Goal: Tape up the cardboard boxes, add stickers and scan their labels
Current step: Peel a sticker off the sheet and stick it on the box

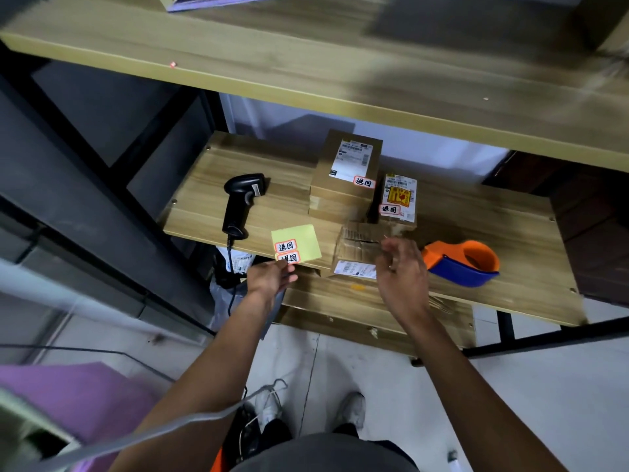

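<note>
A small cardboard box (357, 248) with a white label lies at the front of the wooden shelf (476, 233). My right hand (401, 270) hovers over its right side, fingers loosely curled, holding nothing I can see. My left hand (270, 279) reaches to a yellow sticker sheet (297, 241) with two red-bordered stickers and touches its lower edge. Behind, a stickered box stack (347, 175) and a small labelled box (398, 199) stand. A black barcode scanner (241, 204) lies to the left. An orange-and-blue tape dispenser (463, 264) sits to the right.
An upper shelf board (306, 63) overhangs the work shelf. A dark metal frame (102, 185) runs down the left. The scanner cable (231, 267) hangs past bags below the shelf. A lower board (357, 311) juts out under the shelf. A purple sheet (68, 396) lies bottom left.
</note>
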Action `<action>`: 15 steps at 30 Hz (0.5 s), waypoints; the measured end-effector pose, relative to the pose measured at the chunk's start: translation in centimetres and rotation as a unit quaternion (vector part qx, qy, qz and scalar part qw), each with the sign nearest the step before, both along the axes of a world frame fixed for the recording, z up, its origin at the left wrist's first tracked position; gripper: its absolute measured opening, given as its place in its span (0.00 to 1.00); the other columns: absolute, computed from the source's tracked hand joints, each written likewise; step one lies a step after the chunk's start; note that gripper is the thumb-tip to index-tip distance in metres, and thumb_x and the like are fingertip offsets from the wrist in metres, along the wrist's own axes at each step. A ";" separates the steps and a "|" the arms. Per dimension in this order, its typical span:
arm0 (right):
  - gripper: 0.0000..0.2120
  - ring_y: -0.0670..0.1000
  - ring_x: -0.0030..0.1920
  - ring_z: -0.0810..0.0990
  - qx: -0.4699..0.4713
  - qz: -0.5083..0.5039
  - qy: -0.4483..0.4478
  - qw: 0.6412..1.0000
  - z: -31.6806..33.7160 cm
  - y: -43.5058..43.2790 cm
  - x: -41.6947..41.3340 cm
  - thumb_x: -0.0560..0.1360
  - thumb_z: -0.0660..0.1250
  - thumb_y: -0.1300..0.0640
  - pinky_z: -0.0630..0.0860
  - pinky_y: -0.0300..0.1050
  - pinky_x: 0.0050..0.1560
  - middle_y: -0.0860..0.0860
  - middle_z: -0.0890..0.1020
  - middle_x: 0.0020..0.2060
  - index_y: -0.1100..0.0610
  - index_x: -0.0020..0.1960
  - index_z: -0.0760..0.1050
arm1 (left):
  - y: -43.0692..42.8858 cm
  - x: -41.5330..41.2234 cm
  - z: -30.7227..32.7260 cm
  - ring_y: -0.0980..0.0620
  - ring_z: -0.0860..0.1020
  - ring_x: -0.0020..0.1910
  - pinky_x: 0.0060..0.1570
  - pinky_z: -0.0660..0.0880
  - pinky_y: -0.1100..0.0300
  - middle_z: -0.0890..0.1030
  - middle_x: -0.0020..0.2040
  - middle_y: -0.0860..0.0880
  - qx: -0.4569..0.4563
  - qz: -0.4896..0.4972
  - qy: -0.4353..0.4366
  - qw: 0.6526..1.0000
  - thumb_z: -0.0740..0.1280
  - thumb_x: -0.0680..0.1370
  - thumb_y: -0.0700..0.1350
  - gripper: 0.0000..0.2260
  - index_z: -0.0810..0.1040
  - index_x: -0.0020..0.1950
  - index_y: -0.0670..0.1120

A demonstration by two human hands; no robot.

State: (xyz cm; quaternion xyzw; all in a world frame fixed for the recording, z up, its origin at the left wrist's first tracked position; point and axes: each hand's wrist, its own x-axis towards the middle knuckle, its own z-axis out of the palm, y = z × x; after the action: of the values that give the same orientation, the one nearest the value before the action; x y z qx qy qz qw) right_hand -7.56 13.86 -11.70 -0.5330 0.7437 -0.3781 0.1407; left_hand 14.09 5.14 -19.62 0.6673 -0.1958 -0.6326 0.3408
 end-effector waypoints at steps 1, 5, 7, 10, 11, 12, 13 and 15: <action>0.10 0.52 0.57 0.79 0.001 0.000 0.001 1.000 -0.1 0.0 0.0 0.79 0.66 0.60 0.78 0.59 0.57 0.52 0.80 0.55 0.59 0.59 0.77 | 0.2 0.0 0.0 0.51 0.84 0.32 0.43 0.82 0.59 0.85 0.41 0.44 -0.001 0.001 0.004 1.000 0.67 0.82 0.39 0.07 0.81 0.56 0.37; 0.09 0.51 0.57 0.79 -0.006 -0.002 0.003 1.000 -0.2 -0.1 0.2 0.79 0.66 0.60 0.78 0.60 0.57 0.51 0.80 0.55 0.57 0.59 0.77 | 1.0 -0.1 0.5 0.54 0.84 0.32 0.38 0.80 0.63 0.85 0.42 0.45 0.003 0.023 0.035 0.999 0.67 0.81 0.39 0.07 0.81 0.57 0.38; 0.10 0.51 0.56 0.79 -0.005 -0.001 0.002 1.000 -0.2 -0.1 0.2 0.79 0.66 0.60 0.78 0.60 0.57 0.51 0.80 0.55 0.58 0.59 0.77 | 1.3 -0.2 0.7 0.54 0.84 0.35 0.39 0.80 0.63 0.86 0.43 0.46 0.002 0.035 0.054 0.998 0.69 0.80 0.41 0.08 0.81 0.57 0.39; 0.10 0.51 0.56 0.78 -0.008 0.003 0.006 1.000 0.2 0.0 0.2 0.79 0.66 0.61 0.78 0.56 0.57 0.52 0.80 0.55 0.58 0.59 0.77 | 1.4 -0.3 1.3 0.53 0.85 0.42 0.47 0.81 0.61 0.86 0.47 0.46 -0.013 0.050 0.103 0.993 0.68 0.81 0.42 0.09 0.81 0.59 0.41; 0.09 0.50 0.56 0.78 -0.009 0.004 0.006 1.000 0.3 0.0 0.2 0.79 0.66 0.61 0.78 0.55 0.57 0.52 0.80 0.55 0.58 0.59 0.78 | 1.3 -0.4 1.6 0.53 0.85 0.45 0.51 0.80 0.59 0.86 0.50 0.46 -0.019 0.048 0.125 0.991 0.67 0.81 0.42 0.09 0.80 0.59 0.41; 0.09 0.50 0.55 0.78 -0.010 0.003 0.004 1.000 0.5 0.0 0.1 0.79 0.66 0.62 0.78 0.53 0.57 0.52 0.80 0.55 0.58 0.59 0.78 | 1.2 -0.4 2.0 0.52 0.85 0.47 0.54 0.79 0.58 0.86 0.53 0.45 -0.027 0.044 0.147 0.988 0.65 0.82 0.42 0.08 0.79 0.59 0.43; 0.09 0.49 0.54 0.78 -0.012 0.004 0.001 1.000 0.6 -0.1 0.2 0.79 0.66 0.62 0.77 0.51 0.56 0.52 0.79 0.54 0.58 0.59 0.78 | 1.1 -0.5 2.4 0.52 0.86 0.48 0.54 0.79 0.58 0.85 0.55 0.45 -0.035 0.041 0.169 0.984 0.64 0.83 0.42 0.07 0.79 0.59 0.44; 0.08 0.48 0.51 0.78 -0.022 0.006 -0.005 1.000 1.0 -0.2 0.2 0.78 0.67 0.62 0.78 0.50 0.54 0.51 0.79 0.53 0.58 0.57 0.79 | 0.8 -0.7 3.5 0.53 0.86 0.46 0.52 0.79 0.59 0.85 0.56 0.45 -0.048 0.043 0.201 0.977 0.62 0.84 0.41 0.06 0.78 0.56 0.45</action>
State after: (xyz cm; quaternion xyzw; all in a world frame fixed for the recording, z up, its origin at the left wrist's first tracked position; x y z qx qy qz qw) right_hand -7.35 13.66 -10.67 -0.5386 0.7313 -0.3961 0.1350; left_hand 13.41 5.97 -16.15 0.5167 -0.1244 -0.7285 0.4322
